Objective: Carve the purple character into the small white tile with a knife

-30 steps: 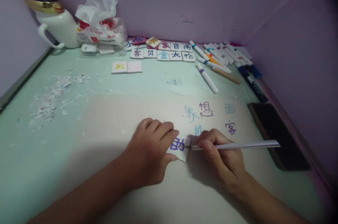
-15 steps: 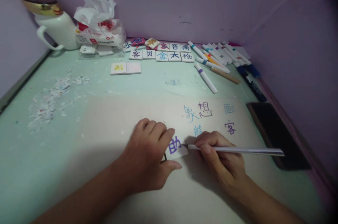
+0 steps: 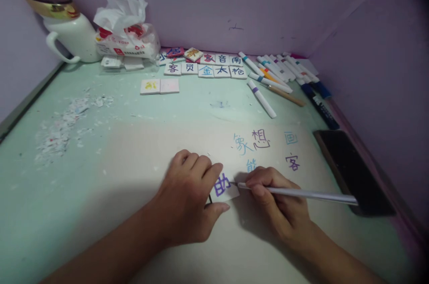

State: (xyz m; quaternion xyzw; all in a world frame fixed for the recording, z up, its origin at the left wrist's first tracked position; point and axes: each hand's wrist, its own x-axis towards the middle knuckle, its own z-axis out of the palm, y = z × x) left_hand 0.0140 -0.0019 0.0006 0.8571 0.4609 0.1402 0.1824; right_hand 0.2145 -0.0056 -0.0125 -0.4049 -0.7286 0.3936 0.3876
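A small white square block (image 3: 231,193) with a purple character on it lies on the pale sheet. My left hand (image 3: 189,194) is closed on its left side, fingers along the far edge and thumb at the near edge. In my right hand (image 3: 279,201) is a slim silver craft knife (image 3: 311,194), pinched like a pen near its front. Its dark pointed tip meets the purple character at the block's right part. My left palm and fingers hide the block's left end.
Small character blocks (image 3: 222,71) line the back wall, beside several white markers (image 3: 262,100). A phone (image 3: 355,172) lies right. White shavings (image 3: 67,127) are scattered left. A tissue pack (image 3: 127,45) and a lidded white mug (image 3: 72,36) stand at back left.
The craft knife's rear end has swung slightly toward me and left, and my right hand has tilted with it. My left hand and the block stay in place.
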